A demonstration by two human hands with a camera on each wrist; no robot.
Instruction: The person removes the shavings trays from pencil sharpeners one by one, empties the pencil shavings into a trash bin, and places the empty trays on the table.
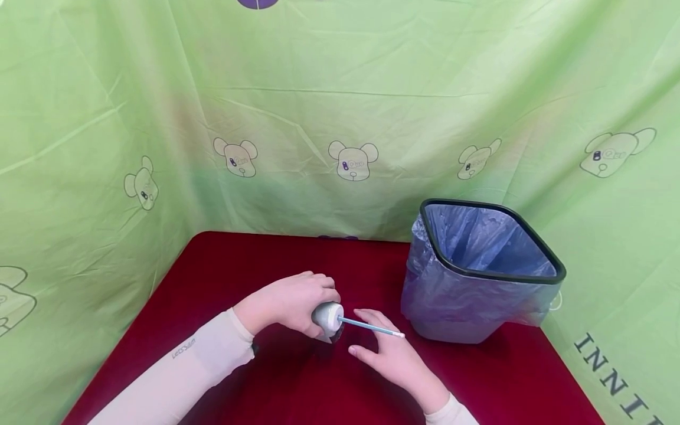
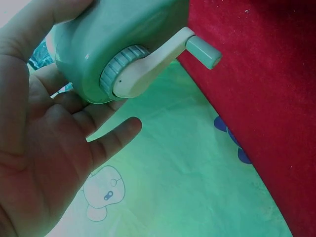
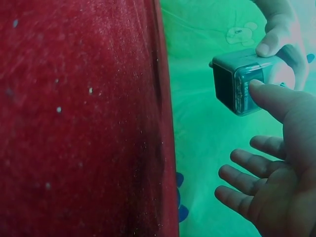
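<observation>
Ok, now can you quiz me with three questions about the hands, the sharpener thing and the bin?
1. True or false: the black-rimmed bin with the blue plastic liner lies tipped on its side.
2. Which hand grips the pale green hand-crank pencil sharpener? A: the left hand. B: the right hand. C: neither.
3. Fill the gap: the thin light blue pencil sticks out of the sharpener, just above the open right hand, and points toward the ____.

Key: 1 false, it stands upright. 2 A. 3 bin.
</observation>
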